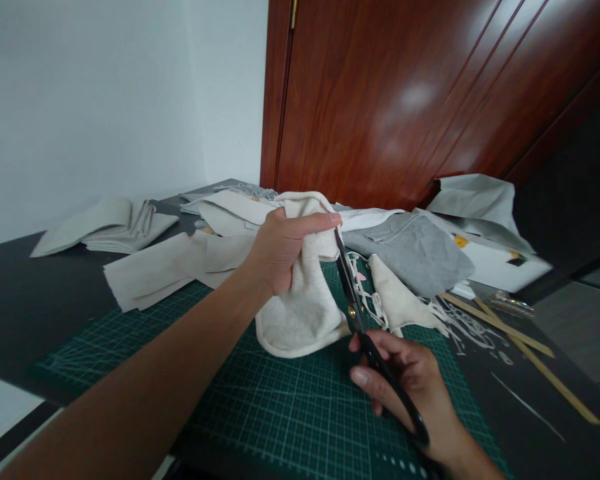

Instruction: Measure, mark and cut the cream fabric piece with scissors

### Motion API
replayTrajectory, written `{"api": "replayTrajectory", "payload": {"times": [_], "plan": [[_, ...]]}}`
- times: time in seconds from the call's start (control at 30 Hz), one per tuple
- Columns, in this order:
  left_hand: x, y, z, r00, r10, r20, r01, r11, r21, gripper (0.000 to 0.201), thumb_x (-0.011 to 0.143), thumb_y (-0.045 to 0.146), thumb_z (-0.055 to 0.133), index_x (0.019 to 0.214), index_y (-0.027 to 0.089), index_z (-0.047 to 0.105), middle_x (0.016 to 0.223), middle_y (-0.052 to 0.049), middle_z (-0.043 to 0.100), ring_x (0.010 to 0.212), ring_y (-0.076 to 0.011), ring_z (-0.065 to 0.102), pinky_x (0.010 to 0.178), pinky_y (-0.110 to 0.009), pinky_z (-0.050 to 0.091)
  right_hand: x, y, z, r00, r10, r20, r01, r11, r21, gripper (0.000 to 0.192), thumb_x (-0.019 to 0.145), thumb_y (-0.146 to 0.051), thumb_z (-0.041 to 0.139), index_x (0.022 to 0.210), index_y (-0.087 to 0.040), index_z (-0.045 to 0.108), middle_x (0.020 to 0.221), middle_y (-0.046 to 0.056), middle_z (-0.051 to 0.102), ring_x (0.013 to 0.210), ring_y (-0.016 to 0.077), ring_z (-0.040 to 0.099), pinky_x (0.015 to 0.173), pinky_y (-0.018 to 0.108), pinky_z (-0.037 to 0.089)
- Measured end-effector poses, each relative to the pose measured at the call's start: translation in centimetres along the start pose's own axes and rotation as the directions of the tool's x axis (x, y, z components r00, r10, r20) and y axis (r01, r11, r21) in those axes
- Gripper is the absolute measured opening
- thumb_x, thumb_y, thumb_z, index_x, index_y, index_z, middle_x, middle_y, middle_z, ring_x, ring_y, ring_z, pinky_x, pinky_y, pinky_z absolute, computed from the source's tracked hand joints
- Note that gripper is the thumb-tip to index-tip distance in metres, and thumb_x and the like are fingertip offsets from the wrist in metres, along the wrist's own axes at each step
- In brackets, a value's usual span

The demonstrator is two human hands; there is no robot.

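Left hand (283,250) grips a cream bound-edged fabric piece (303,317) above the green cutting mat (290,407); right hand (407,377), nearer and right, grasps black scissors (359,321), blades at the fabric's right edge

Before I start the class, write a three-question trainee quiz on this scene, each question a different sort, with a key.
1. Short answer: Which hand holds the black scissors?
2. True or false: At the right, the two yellowish strips lie crossed.
3. Multiple choice: What does the left hand grip?
A) A yellowish strip
B) The cream cloth
C) The scissor handles

Key:
1. The right hand.
2. True.
3. B.
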State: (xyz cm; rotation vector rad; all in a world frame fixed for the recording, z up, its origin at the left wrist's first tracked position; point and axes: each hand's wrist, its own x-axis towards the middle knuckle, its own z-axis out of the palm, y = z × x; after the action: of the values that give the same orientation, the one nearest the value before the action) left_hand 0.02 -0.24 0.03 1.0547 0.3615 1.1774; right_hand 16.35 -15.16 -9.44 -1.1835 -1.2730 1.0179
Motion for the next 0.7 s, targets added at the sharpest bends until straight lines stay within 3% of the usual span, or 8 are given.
{"api": "replayTrajectory", "payload": {"times": [0.7], "plan": [[0.03,-0.01,-0.06,0.997,0.033,-0.067,-0.028,0.997,0.068,0.020,0.063,0.019,0.087,0.073,0.016,0.069,0.066,0.000,0.069,0.057,-0.0143,0.063,0.059,-0.028,0.051,0.02,0.27,-0.03,1.000,0.014,-0.009,-0.015,0.996,-0.090,0.034,0.067,-0.029,0.097,0.092,-0.021,0.076,0.054,-0.008,0.057,0.040,0.0071,0.048,0.037,0.015,0.044]]}}
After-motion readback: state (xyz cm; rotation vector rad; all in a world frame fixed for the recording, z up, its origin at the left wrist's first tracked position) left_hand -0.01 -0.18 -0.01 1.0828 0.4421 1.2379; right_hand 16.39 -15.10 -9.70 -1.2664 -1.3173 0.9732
